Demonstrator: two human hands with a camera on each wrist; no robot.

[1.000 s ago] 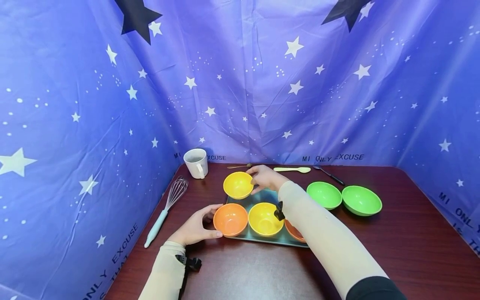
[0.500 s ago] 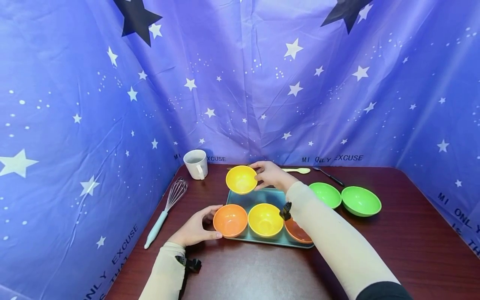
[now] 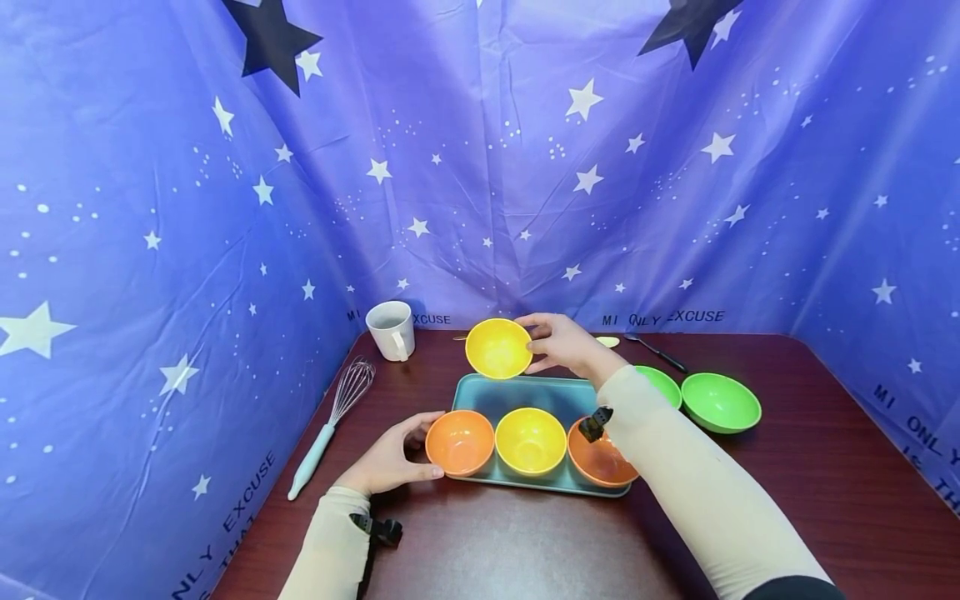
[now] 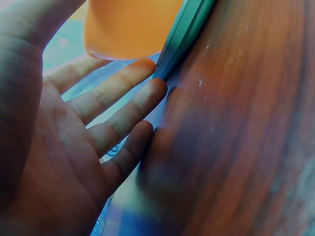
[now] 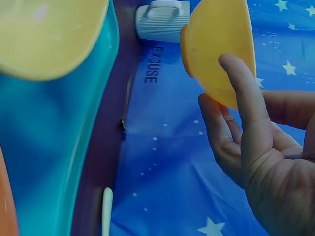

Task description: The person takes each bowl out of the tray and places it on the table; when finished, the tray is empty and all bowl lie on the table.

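Observation:
My right hand (image 3: 564, 343) holds a yellow bowl (image 3: 498, 348) by its right side, raised above the far edge of the blue-green tray (image 3: 517, 392). In the right wrist view, fingers and thumb pinch this bowl (image 5: 221, 44) near its rim. On the tray stand an orange bowl (image 3: 460, 443), another yellow bowl (image 3: 531, 442) and a second orange bowl (image 3: 597, 457), in a row. Beside the left orange bowl rests my left hand (image 3: 393, 454), thumb in front and fingers behind. The left wrist view shows its fingers (image 4: 118, 96) fairly straight, close against the orange bowl (image 4: 130, 27) and tray edge.
A whisk (image 3: 330, 429) lies at the left and a white mug (image 3: 392, 330) stands behind it. Two green bowls, one (image 3: 720, 402) fully visible, sit to the right. A dark-handled utensil (image 3: 660, 353) and a partly hidden pale spoon (image 3: 608, 342) lie along the back.
My right hand has lifted the yellow bowl up off the tray's back left area and carried it to the right. The left hand has stayed beside the orange bowl.

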